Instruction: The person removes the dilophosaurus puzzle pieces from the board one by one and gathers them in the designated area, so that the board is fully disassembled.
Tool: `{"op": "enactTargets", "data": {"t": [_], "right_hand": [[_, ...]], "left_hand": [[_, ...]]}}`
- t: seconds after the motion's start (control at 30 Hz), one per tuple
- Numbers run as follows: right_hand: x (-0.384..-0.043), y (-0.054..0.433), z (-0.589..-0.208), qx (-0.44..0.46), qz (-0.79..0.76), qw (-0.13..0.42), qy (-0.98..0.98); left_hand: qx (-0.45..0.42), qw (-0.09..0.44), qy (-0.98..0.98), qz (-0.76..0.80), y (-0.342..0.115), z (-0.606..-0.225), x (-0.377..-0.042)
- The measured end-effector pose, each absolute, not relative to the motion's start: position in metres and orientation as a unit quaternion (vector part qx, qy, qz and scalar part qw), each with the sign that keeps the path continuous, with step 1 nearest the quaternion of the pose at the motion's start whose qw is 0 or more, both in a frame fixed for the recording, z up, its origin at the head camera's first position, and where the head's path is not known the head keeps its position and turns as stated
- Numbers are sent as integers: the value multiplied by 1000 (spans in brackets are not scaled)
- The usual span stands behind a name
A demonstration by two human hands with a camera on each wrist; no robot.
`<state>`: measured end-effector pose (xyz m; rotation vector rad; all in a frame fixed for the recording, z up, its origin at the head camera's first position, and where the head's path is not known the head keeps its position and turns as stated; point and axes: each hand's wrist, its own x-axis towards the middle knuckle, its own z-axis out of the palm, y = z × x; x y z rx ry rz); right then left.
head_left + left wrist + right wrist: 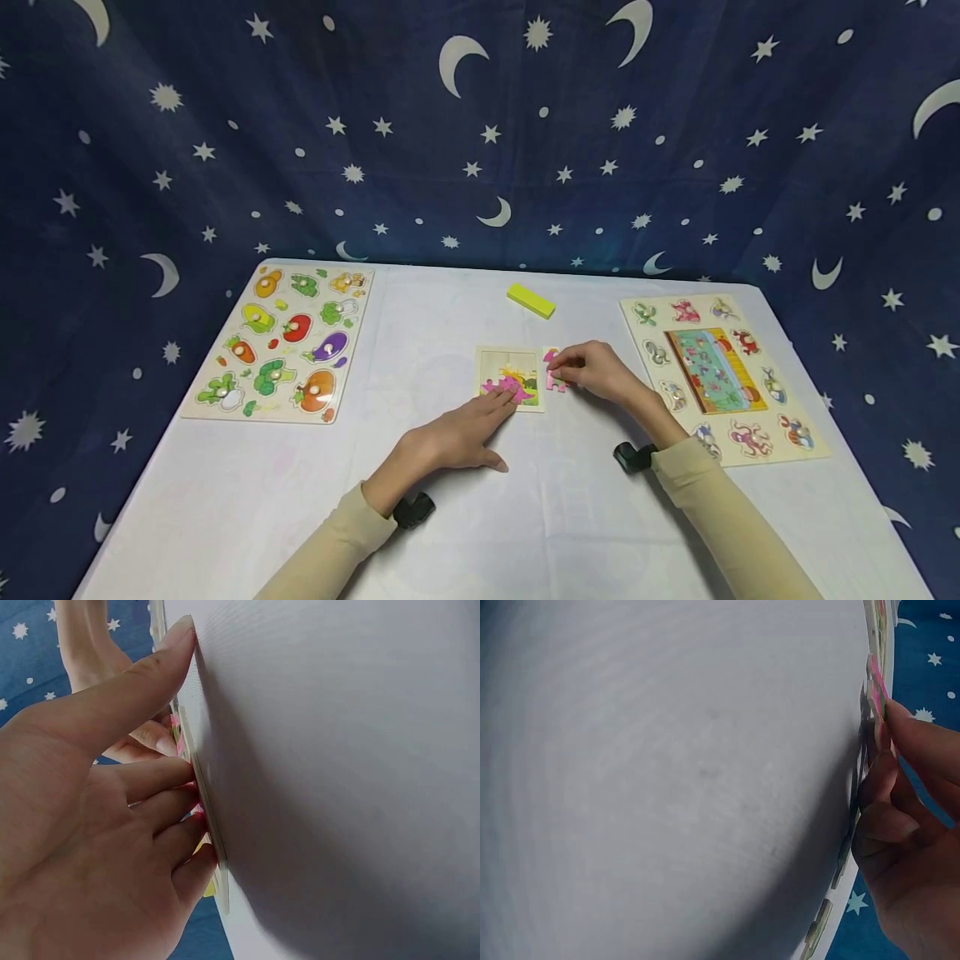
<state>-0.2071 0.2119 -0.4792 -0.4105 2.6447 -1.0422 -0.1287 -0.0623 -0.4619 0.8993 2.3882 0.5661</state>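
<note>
A small jigsaw puzzle in a pale wooden tray (pixel 542 379) lies mid-table. A pink figure, green and yellow show on its fitted part, and its upper left is bare wood. My left hand (pixel 468 429) rests its extended fingers on the tray's lower part and covers some of the picture, with the thumb out to the side. Just right of the tray, my right hand (pixel 600 373) pinches a pink and white puzzle piece (pixel 553 383) between thumb and fingers. In the right wrist view the puzzle piece (pixel 877 682) stands tilted, its edge lifted off the cloth.
At the left lies a vegetable peg board (pixel 288 400). A sea-animal peg board (pixel 637 333) lies at the right, partly under the right forearm. A yellow-green block (pixel 531 301) sits behind the tray. Behind the white table (pixel 420 317) hangs a star-and-moon curtain (pixel 420 200).
</note>
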Motion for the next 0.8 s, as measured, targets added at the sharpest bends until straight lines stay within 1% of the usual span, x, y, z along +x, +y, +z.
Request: {"op": "enactTargets", "data": {"t": [0.37, 0.53, 0.67, 0.8], "right_hand": [[-205, 208, -478, -128, -349, 111, 922], [-206, 203, -478, -122, -379, 125, 909], [-209, 195, -477, -140, -388, 128, 902], [-211, 185, -475, -152, -403, 145, 891]], "left_hand": [[332, 261, 882, 210, -63, -460, -127], [333, 258, 882, 212, -64, -460, -127], [330, 261, 881, 215, -65, -460, -127], [333, 261, 880, 215, -64, -460, -128]]}}
